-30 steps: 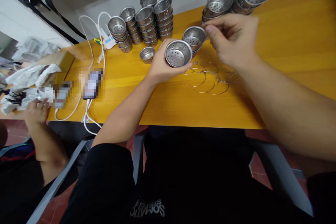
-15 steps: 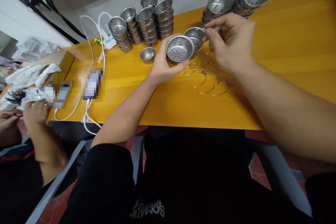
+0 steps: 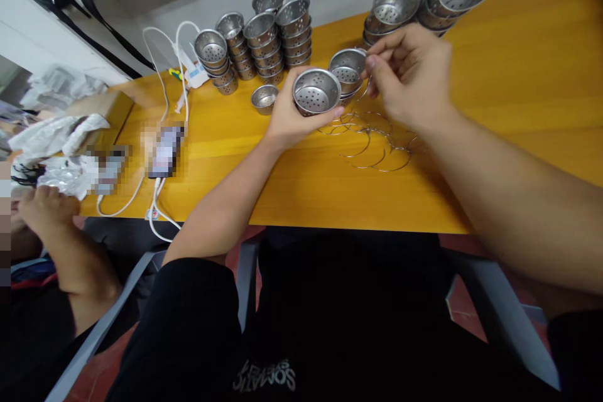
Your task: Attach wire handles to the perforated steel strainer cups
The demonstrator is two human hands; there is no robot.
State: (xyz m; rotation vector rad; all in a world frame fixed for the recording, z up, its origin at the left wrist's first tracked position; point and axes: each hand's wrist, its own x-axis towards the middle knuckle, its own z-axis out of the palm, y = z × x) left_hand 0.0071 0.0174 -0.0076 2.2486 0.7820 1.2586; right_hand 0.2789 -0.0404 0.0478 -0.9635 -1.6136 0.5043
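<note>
A round metal cup with a perforated bottom [image 3: 316,93] is gripped by my left hand [image 3: 292,114], fingers wrapped round its side, its mouth facing up toward me. Just right of it, another perforated cup [image 3: 347,69] tops a short stack on the table. My right hand [image 3: 405,72] pinches a thin curved wire [image 3: 363,89] beside that stack's rim. Below my hands, several loose bent wires [image 3: 377,144] lie tangled on the yellow table [image 3: 311,195]. A small shallow cup [image 3: 264,99] sits left of my left hand.
Several stacks of perforated cups [image 3: 261,31] stand along the wall. More cups [image 3: 396,3] are at the back right. On the left are a phone [image 3: 166,151], white cables, a power strip [image 3: 195,75], plastic bags [image 3: 70,176] and another person's hand [image 3: 49,207].
My left hand has shifted the held cup slightly left and down. The wire in my right hand now hangs lower beside the stack. The other person's hand has moved left.
</note>
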